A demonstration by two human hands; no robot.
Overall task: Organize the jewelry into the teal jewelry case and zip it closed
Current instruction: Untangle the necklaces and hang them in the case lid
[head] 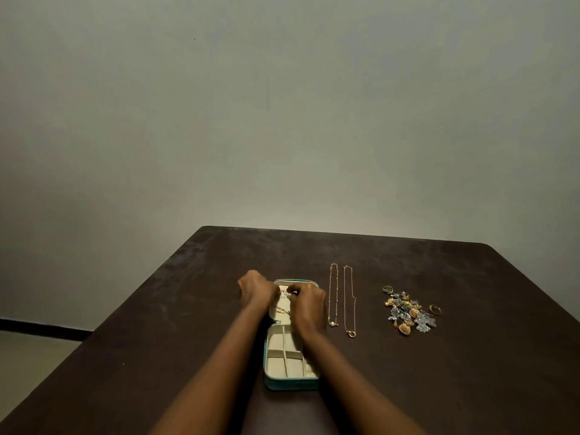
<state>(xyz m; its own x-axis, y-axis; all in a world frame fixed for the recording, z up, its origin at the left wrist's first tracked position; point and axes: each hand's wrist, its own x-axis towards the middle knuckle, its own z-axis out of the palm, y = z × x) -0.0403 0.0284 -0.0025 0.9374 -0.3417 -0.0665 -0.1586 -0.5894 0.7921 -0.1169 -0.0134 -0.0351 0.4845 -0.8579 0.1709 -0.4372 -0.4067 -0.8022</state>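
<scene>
Forearms (216, 375): nearest the camera, reaching from 6 o'clock and meeting over the case.
Teal jewelry case (290, 385): open flat on the brown table (150, 340), lid half at 12 o'clock; the divided cream tray holds nothing visible.
Gold chain (282, 309): lies inside the lid.
Left hand (255, 288): fingers curled at the lid's 9 o'clock rim; hold unclear.
Right hand (309, 304): fingertips pinch a white tab (284, 295) in the lid.
Pearl-drop chain (333, 293), ring-pendant chain (350, 302): straight, parallel, at 3 o'clock.
Earring pile (408, 315), loose ring (435, 309): further toward 3 o'clock.
Open room: bare tabletop from 9 o'clock to the left edge.
</scene>
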